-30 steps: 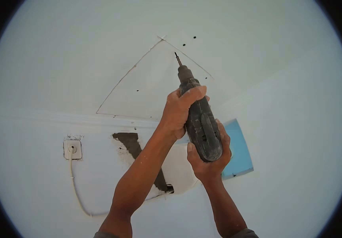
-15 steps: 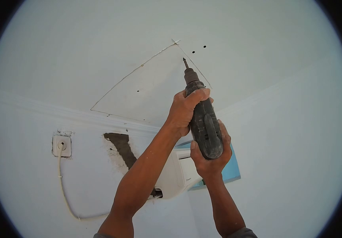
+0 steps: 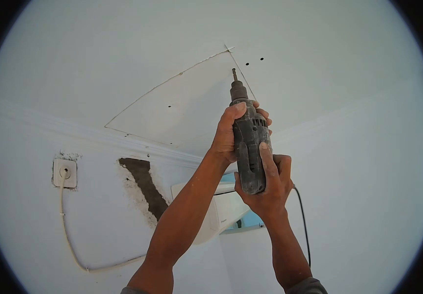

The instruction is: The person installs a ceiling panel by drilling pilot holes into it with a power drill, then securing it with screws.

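Observation:
A dusty dark power drill (image 3: 248, 161) points upward, its chuck and bit (image 3: 235, 77) toward the ceiling. The bit's tip overlaps the ceiling just inside the cut outline (image 3: 181, 74), near its right-hand line. My left hand (image 3: 227, 131) wraps round the drill's front body, fingers curling over the far side. At the rear end, my right hand (image 3: 274, 181) grips the drill from below and the right, with a finger stretched up along its casing. A black cord (image 3: 303, 220) hangs down beside my right wrist.
Two dark holes (image 3: 254, 61) lie right of the outline's corner, and a smaller hole (image 3: 169, 106) inside it. On the wall are a white socket (image 3: 65, 173) with a plugged-in cable (image 3: 69, 245), a broken-out dark patch (image 3: 148, 183) and a white appliance (image 3: 223, 215), partly behind my arms.
The drill has turned to stand more upright in view. My right hand has shifted, one finger now lying along the casing. The black cord has come into sight; the wall has slid slightly left.

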`<state>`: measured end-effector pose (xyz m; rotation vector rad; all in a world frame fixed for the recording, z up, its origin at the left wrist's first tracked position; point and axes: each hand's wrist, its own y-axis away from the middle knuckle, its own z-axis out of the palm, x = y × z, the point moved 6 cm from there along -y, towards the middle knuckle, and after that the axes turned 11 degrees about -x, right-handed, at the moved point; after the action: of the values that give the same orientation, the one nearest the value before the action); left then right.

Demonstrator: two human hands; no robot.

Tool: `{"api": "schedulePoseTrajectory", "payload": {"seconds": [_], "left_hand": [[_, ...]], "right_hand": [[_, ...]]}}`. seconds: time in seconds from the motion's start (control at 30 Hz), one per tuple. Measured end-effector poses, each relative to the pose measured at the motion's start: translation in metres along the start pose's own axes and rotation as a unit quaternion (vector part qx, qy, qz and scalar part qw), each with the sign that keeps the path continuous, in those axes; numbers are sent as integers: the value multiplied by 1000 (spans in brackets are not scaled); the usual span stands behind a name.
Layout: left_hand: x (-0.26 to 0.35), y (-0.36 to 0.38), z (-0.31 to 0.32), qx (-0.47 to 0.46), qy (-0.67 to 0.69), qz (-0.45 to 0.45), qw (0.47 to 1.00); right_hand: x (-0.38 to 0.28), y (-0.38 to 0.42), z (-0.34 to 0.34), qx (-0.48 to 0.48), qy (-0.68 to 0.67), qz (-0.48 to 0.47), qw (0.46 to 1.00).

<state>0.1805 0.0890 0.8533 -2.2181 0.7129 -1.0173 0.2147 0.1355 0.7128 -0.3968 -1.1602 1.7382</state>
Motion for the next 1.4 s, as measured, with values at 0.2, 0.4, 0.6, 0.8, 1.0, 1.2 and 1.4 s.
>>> {"api": "schedulePoseTrajectory", "payload": {"seconds": [0.2, 0.4, 0.6, 0.8, 1.0, 1.2, 1.4], "left_hand": [[0, -5, 6, 8, 28, 12, 1000], [12, 53, -30, 151, -404, -28, 902], [6, 174, -30, 231, -365, 3, 902], [-148, 228, -40, 290, -260, -128, 912], [-375, 262, -148, 202, -464, -354, 787], [-499, 286, -268, 187, -511, -354, 761], [-551, 300, -290, 91, -540, -440, 712]], "right_hand": [[6, -6, -10, 18, 5, -42, 999], [15, 47, -56, -37, -18, -29, 999], [13, 242, -143, -66, -247, 493, 832], [-4, 439, -218, -145, -246, 795, 535], [-36, 557, -277, -44, -113, 914, 388], [5, 586, -319, 42, -17, 899, 435], [15, 651, -412, -315, 273, 865, 279]]}}
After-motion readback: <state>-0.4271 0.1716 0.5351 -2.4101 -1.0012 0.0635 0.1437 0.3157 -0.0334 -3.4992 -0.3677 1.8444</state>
